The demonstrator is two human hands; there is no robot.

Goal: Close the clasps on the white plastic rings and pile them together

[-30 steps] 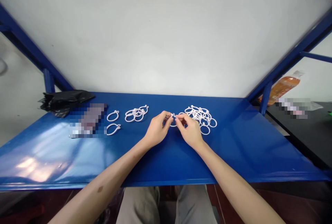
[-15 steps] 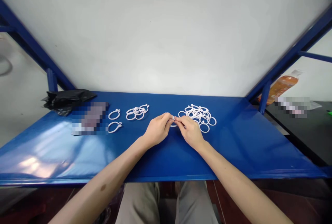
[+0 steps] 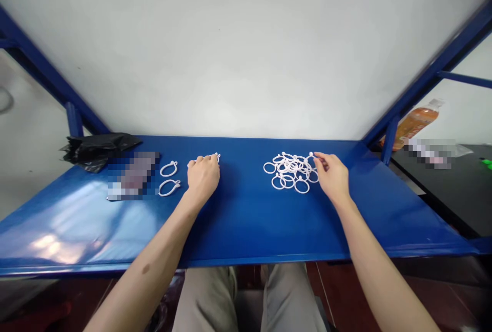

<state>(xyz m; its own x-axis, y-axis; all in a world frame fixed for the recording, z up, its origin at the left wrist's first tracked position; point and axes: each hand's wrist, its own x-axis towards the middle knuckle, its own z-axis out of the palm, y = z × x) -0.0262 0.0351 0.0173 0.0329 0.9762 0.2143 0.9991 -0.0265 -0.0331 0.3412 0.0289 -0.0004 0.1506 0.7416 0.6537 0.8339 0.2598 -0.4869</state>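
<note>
My right hand [image 3: 331,174] is at the right edge of a pile of thin white rings [image 3: 286,182], each with a small knob or eyelet. Its thumb and forefinger pinch one white ring [image 3: 311,154] by the knob. Farther left, my left hand [image 3: 203,174] lies palm down over a small cluster of the same rings. Its fingertips and most of that cluster are hidden beneath it; only an eyelet [image 3: 218,157] shows past the fingers. Two separate rings, an upper ring [image 3: 168,175] and a lower ring [image 3: 167,194], lie left of this hand.
A blurred flat dark object [image 3: 137,174] and a crumpled black plastic bag [image 3: 96,148] lie at the left of the blue table [image 3: 246,224]. Blue frame bars flank the white back panel [image 3: 246,55]. On a black surface at right stands an orange drink bottle [image 3: 417,126].
My hands have parted from the middle, where they met on a small white piece. The left moved left onto the cluster; the right moved right and pinches a ring at the pile.
</note>
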